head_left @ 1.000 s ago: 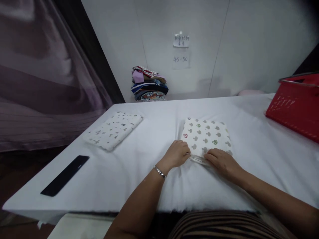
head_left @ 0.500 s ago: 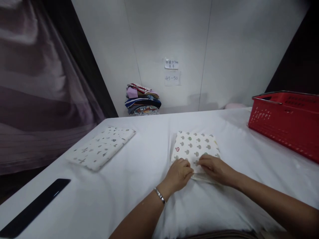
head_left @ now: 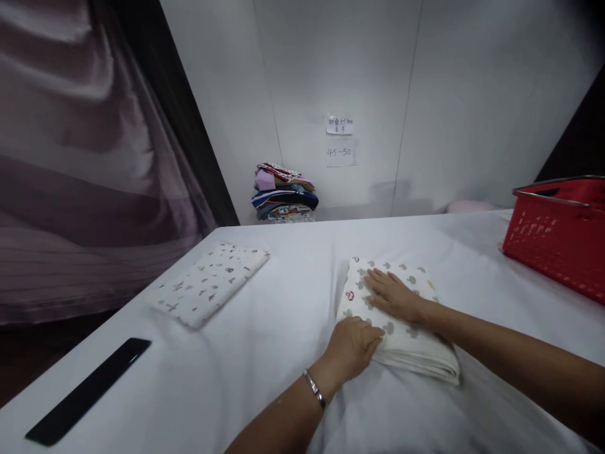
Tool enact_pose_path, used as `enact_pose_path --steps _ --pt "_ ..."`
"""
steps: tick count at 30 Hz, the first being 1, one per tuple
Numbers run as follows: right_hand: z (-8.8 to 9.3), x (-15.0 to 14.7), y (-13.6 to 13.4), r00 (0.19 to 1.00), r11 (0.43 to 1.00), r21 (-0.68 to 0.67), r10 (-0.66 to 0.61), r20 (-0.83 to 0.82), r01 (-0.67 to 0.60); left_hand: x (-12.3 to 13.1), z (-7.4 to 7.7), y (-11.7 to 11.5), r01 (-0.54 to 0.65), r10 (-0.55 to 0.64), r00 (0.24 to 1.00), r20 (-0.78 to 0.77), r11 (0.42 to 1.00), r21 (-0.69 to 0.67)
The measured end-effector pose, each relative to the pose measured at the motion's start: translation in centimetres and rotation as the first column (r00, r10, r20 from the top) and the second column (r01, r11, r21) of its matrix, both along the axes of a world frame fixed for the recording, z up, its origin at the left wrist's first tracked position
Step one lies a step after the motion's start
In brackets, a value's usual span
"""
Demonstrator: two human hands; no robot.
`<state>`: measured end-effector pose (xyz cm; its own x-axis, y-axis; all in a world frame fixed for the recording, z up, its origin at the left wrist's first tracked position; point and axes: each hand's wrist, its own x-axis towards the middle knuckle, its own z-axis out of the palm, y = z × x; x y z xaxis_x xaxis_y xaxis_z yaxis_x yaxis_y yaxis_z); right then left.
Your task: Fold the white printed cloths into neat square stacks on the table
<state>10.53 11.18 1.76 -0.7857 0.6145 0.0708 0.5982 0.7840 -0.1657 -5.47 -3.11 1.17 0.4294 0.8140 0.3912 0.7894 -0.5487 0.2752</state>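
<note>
Right hand (head_left: 394, 297) has gone from fingers bunched at the near edge to spread flat on top of the folded mushroom-print cloth (head_left: 401, 338), gripping nothing. Left hand (head_left: 352, 347) still at the near-left corner, half-curled, grip unclear. Cloth lies on the white-covered worktop (head_left: 265, 340), near-edge layers now more exposed.

Right fingers (head_left: 382, 285) lie flat, spread; left fingers (head_left: 370, 335) seem curled, tips unclear.
</note>
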Motion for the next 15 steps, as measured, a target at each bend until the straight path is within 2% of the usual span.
enact_pose_path --steps 3,7,10,15 --pt "0.4 -2.4 1.2 0.999 0.999 0.04 0.024 -0.023 -0.023 0.4 -0.2 -0.1 -0.039 0.042 0.997 -0.064 0.998 0.046" --pt "-0.9 -5.0 2.6 0.999 0.999 -0.002 0.039 0.021 -0.039 0.8 -0.4 -0.2 -0.074 0.09 0.978 -0.189 0.993 0.088" --pt "-1.5 -5.3 2.9 0.999 0.999 -0.017 0.044 0.017 -0.044 0.9 -0.6 -0.2 -0.069 0.086 0.974 -0.208 0.994 0.086" --pt "-0.4 -4.2 3.4 0.998 0.996 -0.079 0.052 0.033 -0.049 0.7 -0.3 -0.2 -0.068 0.075 0.978 -0.196 0.997 0.042"
